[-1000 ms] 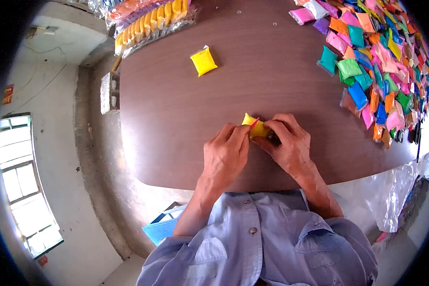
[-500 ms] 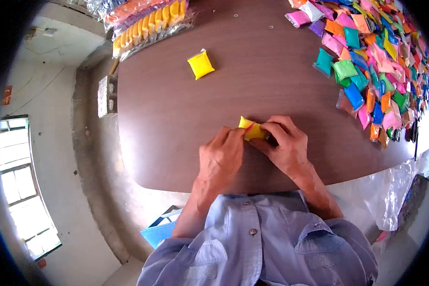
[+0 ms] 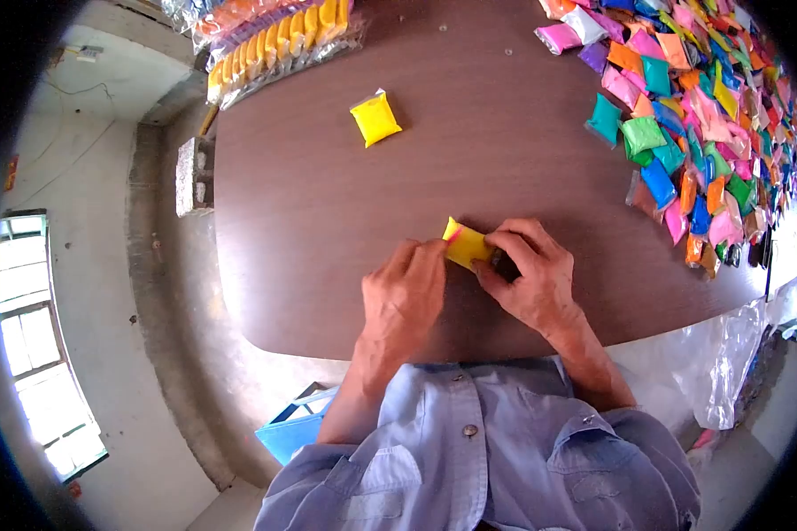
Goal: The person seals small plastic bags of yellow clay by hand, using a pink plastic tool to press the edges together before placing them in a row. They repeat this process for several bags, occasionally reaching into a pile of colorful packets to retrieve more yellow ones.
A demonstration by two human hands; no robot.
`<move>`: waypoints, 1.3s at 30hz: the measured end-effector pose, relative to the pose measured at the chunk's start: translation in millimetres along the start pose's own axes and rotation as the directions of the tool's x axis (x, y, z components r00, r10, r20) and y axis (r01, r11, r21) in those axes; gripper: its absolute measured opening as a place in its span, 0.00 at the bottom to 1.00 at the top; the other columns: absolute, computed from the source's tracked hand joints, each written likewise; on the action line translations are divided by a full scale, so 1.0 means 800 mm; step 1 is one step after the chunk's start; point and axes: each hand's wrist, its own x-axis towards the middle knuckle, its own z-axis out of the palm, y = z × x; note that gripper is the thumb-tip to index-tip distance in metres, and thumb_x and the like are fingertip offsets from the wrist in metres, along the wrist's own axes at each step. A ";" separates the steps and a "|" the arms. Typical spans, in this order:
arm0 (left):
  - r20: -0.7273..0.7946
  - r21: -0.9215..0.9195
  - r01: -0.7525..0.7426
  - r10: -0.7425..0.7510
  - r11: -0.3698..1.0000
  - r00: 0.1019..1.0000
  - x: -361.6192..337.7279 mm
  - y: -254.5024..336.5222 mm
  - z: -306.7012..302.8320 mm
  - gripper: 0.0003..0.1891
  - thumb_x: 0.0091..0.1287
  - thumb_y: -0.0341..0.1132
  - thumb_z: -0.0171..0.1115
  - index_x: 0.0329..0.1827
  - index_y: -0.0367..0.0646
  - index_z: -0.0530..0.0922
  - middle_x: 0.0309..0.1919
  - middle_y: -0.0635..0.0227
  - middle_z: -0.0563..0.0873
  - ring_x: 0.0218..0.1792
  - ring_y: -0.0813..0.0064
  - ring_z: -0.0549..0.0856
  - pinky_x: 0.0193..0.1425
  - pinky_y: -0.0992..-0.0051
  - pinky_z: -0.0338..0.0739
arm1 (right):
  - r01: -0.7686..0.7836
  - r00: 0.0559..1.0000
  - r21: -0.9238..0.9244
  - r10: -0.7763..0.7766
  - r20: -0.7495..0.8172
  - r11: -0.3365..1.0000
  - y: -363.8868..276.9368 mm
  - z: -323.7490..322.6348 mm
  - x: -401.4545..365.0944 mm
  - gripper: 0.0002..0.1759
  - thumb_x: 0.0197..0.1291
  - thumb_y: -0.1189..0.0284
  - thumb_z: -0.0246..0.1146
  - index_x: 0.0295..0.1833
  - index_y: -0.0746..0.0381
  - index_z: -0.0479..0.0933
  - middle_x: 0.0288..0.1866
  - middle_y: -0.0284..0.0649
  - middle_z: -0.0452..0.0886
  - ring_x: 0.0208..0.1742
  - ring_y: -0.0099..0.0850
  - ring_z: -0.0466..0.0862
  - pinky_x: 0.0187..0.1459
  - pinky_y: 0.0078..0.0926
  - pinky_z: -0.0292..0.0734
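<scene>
Pinching the right end of a yellow sachet [image 3: 466, 246] in a narrow grip between the thumb and fingers of the right hand [image 3: 531, 273]. Holding a slim pink implement [image 3: 454, 235] over the sachet's left end with the left hand [image 3: 405, 288], with its fingertips drawn tightly together. Positioning the sachet centrally, near the front edge of the brown table [image 3: 310, 195]; being unable to tell resting on the surface from hovering just above. Observing a second yellow sachet [image 3: 375, 119] lying well apart, farther forward and to the left. Observing also a dense heap of multicoloured sachets [image 3: 700, 115] covering the table's right side, and bagged rows of yellow-orange packets [image 3: 283, 40] lying at the far left corner. Wearing a grey-blue buttoned shirt [image 3: 429, 442].
</scene>
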 end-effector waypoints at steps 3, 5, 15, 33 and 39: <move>-0.093 0.094 0.056 -0.047 0.994 0.995 0.009 -0.036 -0.011 0.05 0.67 0.25 0.69 0.45 0.42 0.87 0.37 0.60 0.89 0.36 0.57 0.90 0.40 0.64 0.86 | -0.029 0.999 0.000 0.029 0.019 1.000 -0.003 0.001 0.000 0.19 0.51 0.72 0.80 0.48 0.59 0.84 0.49 0.38 0.83 0.43 0.37 0.88 0.42 0.34 0.87; -0.141 0.079 0.121 -0.109 0.990 0.984 0.016 -0.064 -0.019 0.06 0.68 0.25 0.69 0.45 0.42 0.87 0.38 0.59 0.89 0.37 0.56 0.90 0.42 0.64 0.85 | -0.002 0.999 0.006 0.002 -0.036 1.000 0.000 0.002 0.000 0.17 0.52 0.72 0.80 0.48 0.60 0.84 0.51 0.38 0.83 0.43 0.37 0.88 0.42 0.33 0.86; -0.537 -0.129 0.227 -0.260 0.965 0.803 0.092 -0.185 -0.062 0.05 0.72 0.29 0.68 0.46 0.40 0.88 0.32 0.62 0.88 0.31 0.76 0.86 0.37 0.73 0.79 | 0.093 0.993 -0.222 -0.074 0.093 0.971 -0.030 -0.007 0.008 0.20 0.54 0.69 0.80 0.53 0.60 0.86 0.56 0.37 0.81 0.51 0.38 0.85 0.52 0.37 0.84; -0.453 -0.441 0.320 -0.516 0.838 0.727 0.153 -0.255 -0.070 0.08 0.73 0.32 0.68 0.49 0.38 0.88 0.34 0.70 0.89 0.35 0.82 0.84 0.43 0.77 0.79 | 0.160 0.979 -0.384 -0.097 0.177 0.909 -0.014 0.013 0.091 0.21 0.57 0.68 0.77 0.55 0.60 0.84 0.64 0.37 0.79 0.60 0.40 0.82 0.59 0.44 0.80; -0.419 -0.454 0.347 -0.540 0.821 0.730 0.155 -0.250 -0.071 0.09 0.72 0.32 0.68 0.48 0.37 0.88 0.35 0.70 0.89 0.35 0.82 0.83 0.42 0.77 0.78 | 0.201 0.976 -0.355 -0.156 0.152 0.913 0.023 0.053 0.168 0.18 0.67 0.70 0.70 0.60 0.63 0.83 0.66 0.38 0.79 0.60 0.36 0.86 0.58 0.41 0.83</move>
